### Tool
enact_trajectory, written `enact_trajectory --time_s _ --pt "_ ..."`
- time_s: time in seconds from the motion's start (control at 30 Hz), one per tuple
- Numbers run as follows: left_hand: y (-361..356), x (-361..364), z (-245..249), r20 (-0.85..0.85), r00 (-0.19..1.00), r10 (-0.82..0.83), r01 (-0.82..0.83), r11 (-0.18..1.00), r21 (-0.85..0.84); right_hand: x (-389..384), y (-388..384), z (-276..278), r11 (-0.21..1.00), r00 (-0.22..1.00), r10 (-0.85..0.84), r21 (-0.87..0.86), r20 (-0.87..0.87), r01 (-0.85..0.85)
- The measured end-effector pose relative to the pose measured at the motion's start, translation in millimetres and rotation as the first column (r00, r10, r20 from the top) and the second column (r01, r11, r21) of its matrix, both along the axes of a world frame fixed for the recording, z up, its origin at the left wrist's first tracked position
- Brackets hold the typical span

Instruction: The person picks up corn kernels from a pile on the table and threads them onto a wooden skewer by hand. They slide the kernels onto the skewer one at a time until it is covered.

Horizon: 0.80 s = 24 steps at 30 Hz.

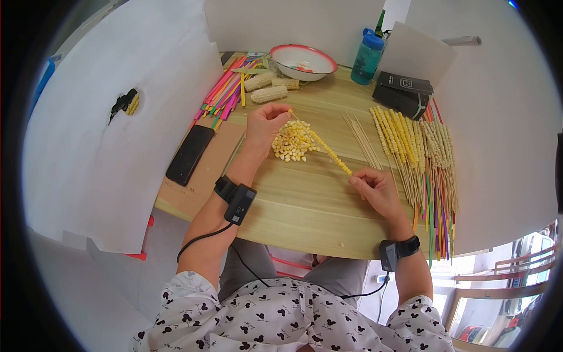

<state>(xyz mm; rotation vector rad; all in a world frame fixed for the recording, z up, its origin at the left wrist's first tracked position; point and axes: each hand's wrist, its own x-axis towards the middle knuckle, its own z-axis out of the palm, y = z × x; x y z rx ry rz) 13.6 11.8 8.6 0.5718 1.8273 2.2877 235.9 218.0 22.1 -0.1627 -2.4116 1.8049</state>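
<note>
A thin wooden skewer threaded with yellow corn kernels (331, 154) slants between my two hands above the table. My left hand (263, 128) pinches a corn kernel (290, 111) at the skewer's upper left tip, where a short bare stretch of stick shows. At the lower right end, my right hand (378, 190) is closed on the skewer. Below my left hand lies a heap of loose yellow and whitish kernels (287, 149). Several bare skewers (362, 141) rest just beyond my right hand.
Filled corn skewers (404, 141) lie at right, coloured strips under them. Stripped cobs (270, 94), a red-rimmed bowl (302, 61) and paper strips (226, 91) are at the back. A phone (190, 155) lies left; a blue bottle (366, 58) and black box (403, 94) stand back right.
</note>
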Motion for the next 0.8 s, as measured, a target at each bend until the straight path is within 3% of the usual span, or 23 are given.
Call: enact_trajectory --time_s 0.2,0.27,0.37,0.67,0.8 --pt "2.5 0.4 -2.0 -0.107 0.992 0.069 -0.074 0.996 -0.043 -1.1 1.7 -4.6 1.0 1.0 -0.002 0.01 0.003 0.002" --pt "2.3 2.4 -1.3 -0.26 0.959 0.114 -0.155 0.978 -0.143 -0.5 0.3 -1.5 1.0 1.0 -0.002 0.01 0.007 0.002" --pt "1.9 10.8 5.5 -0.341 0.932 0.124 -0.204 0.956 -0.209 0.1 0.7 -0.7 1.0 1.0 0.001 0.017 0.008 -0.001" --pt "4.3 17.9 7.7 -0.495 0.852 0.174 -0.323 0.917 -0.234 -0.2 2.5 -1.5 1.0 1.0 0.011 -0.009 0.016 -0.011" --pt "6.2 19.4 7.6 -0.47 0.861 0.194 -0.32 0.925 -0.205 -0.6 2.3 -1.4 1.0 1.0 0.017 -0.02 0.021 -0.017"
